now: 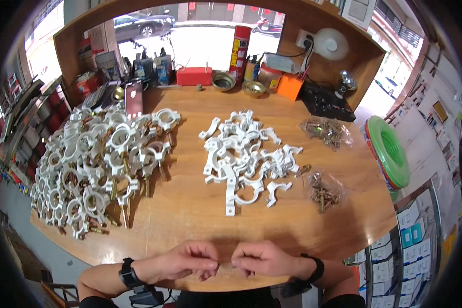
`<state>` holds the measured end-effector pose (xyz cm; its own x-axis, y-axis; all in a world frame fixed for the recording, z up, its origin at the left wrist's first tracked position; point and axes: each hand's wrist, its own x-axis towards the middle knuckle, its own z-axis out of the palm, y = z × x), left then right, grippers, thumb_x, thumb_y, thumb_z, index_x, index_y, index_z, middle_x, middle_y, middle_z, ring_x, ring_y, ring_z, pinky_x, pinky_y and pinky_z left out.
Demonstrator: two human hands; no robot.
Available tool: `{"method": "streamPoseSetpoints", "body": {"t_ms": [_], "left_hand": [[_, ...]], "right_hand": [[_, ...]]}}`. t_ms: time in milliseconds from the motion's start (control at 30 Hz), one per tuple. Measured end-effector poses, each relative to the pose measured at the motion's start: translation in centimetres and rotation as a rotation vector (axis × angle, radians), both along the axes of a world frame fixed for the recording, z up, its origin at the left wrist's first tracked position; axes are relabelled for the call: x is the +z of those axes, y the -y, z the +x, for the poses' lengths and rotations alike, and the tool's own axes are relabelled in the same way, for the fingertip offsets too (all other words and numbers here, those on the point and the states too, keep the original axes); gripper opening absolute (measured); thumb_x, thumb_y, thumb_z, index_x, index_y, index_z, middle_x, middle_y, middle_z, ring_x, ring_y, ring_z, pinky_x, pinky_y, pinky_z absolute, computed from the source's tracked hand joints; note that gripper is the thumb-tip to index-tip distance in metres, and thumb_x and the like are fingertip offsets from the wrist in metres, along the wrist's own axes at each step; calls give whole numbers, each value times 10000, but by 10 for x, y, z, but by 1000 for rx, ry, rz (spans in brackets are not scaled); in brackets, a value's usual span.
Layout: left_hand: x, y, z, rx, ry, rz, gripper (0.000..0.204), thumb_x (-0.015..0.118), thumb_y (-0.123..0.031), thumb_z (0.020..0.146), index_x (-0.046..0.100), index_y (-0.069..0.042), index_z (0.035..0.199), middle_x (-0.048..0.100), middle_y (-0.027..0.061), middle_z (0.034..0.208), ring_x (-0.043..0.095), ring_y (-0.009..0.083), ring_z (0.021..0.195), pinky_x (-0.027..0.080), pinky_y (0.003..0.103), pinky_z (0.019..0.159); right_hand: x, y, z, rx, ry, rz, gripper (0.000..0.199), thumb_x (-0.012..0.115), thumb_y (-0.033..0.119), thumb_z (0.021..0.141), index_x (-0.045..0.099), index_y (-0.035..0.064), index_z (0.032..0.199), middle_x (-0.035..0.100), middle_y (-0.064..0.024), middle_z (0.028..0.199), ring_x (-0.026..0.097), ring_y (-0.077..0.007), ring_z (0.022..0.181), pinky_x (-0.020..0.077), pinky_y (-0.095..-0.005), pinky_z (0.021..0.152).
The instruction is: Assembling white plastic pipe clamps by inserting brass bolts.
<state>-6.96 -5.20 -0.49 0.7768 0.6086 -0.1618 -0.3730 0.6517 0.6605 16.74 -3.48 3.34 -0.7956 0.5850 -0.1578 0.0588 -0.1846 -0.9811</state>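
Observation:
My left hand point(194, 260) and my right hand point(262, 259) face each other at the near edge of the wooden table, a small gap between them. Both are closed in a pinch, thumb against curled fingers. Whatever sits in the fingertips is too small to make out. Beyond them lies a loose heap of white pipe clamp halves point(231, 177), curved with flat drilled ends. To the left spreads a big pile of white ring clamps point(69, 177), many with brass-coloured bolts attached. Two clear plastic bags of bolts, a far bag point(327, 131) and a nearer bag point(323, 195), lie at the right.
Along the table's back stand a phone point(134, 100), a red box point(194, 76), metal bowls point(223, 81), a red spray can point(239, 54) and an orange box point(289, 87). A black case point(326, 102) sits back right. Green coiled hose point(390, 151) hangs off the right side.

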Motion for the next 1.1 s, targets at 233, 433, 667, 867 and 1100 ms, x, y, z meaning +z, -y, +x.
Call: {"method": "streamPoseSetpoints", "body": {"t_ms": [233, 433, 667, 867, 1100], "left_hand": [[0, -12, -17, -71, 172, -132, 301, 578, -233, 863, 523, -57, 1101, 595, 125, 850, 537, 206, 743, 419, 300, 644], [4, -16, -18, 93, 26, -11, 154, 607, -170, 846, 580, -19, 856, 565, 87, 724, 559, 137, 604, 468, 212, 536], [2, -22, -20, 45, -169, -302, 111, 568, -117, 868, 573, -29, 936, 619, 78, 786, 605, 137, 646, 501, 223, 581], [6, -24, -17, 59, -184, -315, 192, 498, -139, 910, 524, -7, 1046, 592, 129, 996, 594, 201, 909, 516, 327, 760], [3, -24, -13, 48, -173, -217, 259, 466, -118, 918, 476, 13, 1142, 581, 173, 1072, 579, 253, 1000, 487, 384, 852]], "right_hand": [[16, -11, 10, 26, 60, 40, 192, 533, 103, 872, 550, 12, 704, 550, -24, 645, 506, -74, 583, 416, -223, 543], [17, -16, 7, -70, 35, 96, 244, 544, 110, 852, 532, 15, 628, 535, -57, 574, 469, -94, 515, 369, -254, 482], [-7, -25, -5, -32, -23, 611, 186, 575, 95, 795, 506, 3, 649, 468, -133, 553, 446, -194, 478, 368, -299, 456], [3, -24, -1, 53, 220, 199, 166, 564, 98, 806, 505, 3, 684, 502, -131, 615, 487, -194, 521, 379, -302, 494], [-16, -27, 3, 24, 148, 182, 144, 553, 143, 838, 598, 7, 827, 588, -145, 725, 561, -244, 635, 435, -312, 572]]}}
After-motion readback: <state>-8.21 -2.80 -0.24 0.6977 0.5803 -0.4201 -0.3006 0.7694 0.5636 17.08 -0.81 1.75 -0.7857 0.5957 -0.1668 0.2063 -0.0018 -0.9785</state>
